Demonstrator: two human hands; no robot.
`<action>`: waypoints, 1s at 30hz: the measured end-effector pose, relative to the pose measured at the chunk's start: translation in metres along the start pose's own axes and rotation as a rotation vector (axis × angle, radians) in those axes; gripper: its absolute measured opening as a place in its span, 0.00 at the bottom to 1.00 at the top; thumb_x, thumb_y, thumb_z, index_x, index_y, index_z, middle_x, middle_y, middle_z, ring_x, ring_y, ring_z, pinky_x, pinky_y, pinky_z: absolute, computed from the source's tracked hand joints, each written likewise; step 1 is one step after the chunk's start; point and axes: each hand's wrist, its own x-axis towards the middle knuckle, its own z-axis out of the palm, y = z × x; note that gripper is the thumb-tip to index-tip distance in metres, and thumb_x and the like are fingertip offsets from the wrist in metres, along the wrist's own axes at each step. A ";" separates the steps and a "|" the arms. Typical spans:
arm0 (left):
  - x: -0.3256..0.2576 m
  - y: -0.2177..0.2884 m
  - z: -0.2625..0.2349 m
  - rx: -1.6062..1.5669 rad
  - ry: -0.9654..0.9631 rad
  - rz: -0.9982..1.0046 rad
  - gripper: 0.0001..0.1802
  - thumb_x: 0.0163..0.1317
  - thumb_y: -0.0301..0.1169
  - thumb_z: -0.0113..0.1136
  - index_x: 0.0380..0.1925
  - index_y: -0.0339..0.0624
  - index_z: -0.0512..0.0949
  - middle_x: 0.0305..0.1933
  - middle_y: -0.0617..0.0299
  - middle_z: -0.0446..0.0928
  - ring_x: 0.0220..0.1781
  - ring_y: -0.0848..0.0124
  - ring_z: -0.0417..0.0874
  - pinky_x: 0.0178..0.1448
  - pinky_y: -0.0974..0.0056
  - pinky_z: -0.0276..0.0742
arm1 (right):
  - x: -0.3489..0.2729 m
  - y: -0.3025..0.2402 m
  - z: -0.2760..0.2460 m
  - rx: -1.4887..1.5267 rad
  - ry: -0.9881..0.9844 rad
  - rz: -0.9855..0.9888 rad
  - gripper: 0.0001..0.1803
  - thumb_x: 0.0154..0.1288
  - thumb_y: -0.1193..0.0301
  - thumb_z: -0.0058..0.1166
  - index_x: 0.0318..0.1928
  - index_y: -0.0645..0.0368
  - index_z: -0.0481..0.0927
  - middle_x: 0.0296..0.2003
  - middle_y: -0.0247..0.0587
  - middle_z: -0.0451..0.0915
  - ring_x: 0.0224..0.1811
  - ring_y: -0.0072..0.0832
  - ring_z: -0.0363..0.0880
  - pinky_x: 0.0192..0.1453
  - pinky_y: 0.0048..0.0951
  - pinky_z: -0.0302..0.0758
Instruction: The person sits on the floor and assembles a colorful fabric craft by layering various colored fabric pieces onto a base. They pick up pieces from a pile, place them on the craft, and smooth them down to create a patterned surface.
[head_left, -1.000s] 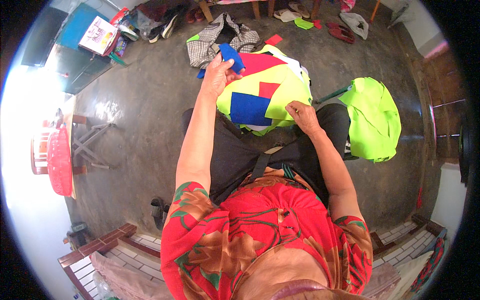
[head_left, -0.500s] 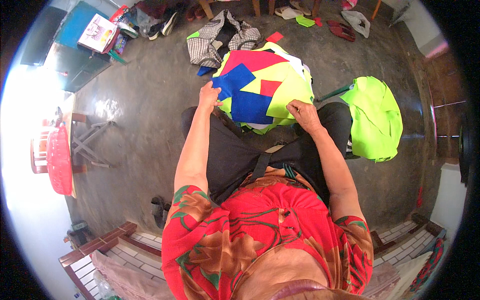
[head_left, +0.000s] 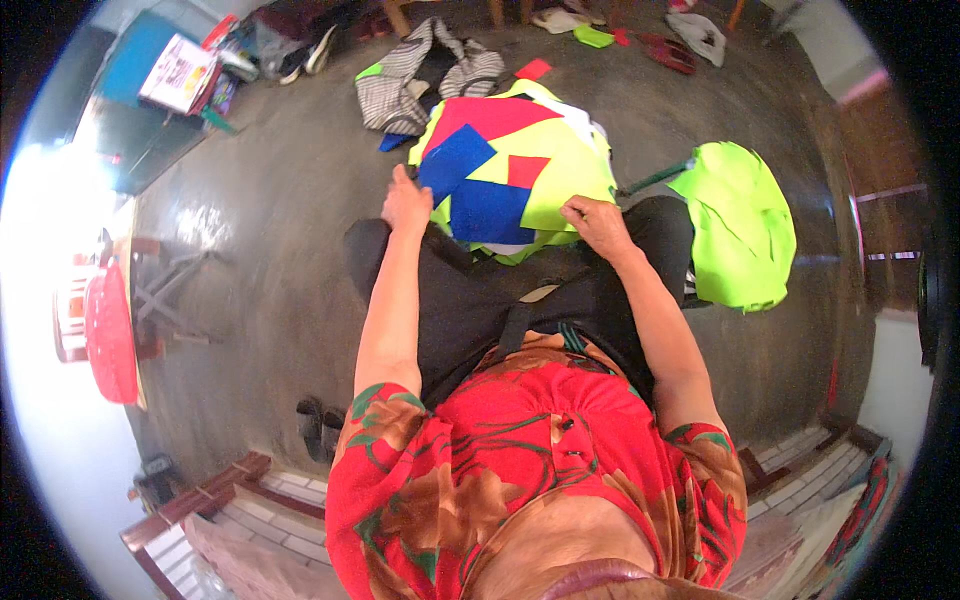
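Observation:
In front of my knees lies a rounded heap of flat cloth pieces. On top are a red piece [head_left: 485, 117], two blue pieces [head_left: 490, 211], a small red patch [head_left: 526, 171] and a large yellow-green cloth [head_left: 566, 172]. My left hand [head_left: 407, 205] is at the left edge of the heap, beside the blue cloth, its index finger stretched upward and nothing visible in it. Curled at the heap's lower right edge, my right hand [head_left: 597, 225] has its fingertips closed against the yellow-green cloth.
A bright green cloth heap [head_left: 742, 228] stands right of my knee. A striped bag or garment [head_left: 395, 90] lies beyond the pieces, with a red scrap [head_left: 534, 69] nearby. Shoes [head_left: 318, 50] and a red basin [head_left: 110, 335] are at the left, wooden bench slats [head_left: 280, 515] behind.
My left hand has drawn slightly back from the blue cloth's edge, its index finger now pointing up. My right hand stays at the yellow-green edge. The whole view has shifted a little.

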 end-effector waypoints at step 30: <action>-0.007 0.001 0.035 -0.112 -0.087 0.782 0.34 0.52 0.31 0.65 0.61 0.43 0.64 0.64 0.47 0.62 0.67 0.51 0.62 0.69 0.54 0.60 | -0.010 -0.004 -0.042 0.056 0.290 -0.172 0.08 0.62 0.65 0.54 0.34 0.55 0.79 0.28 0.44 0.80 0.29 0.44 0.80 0.34 0.41 0.76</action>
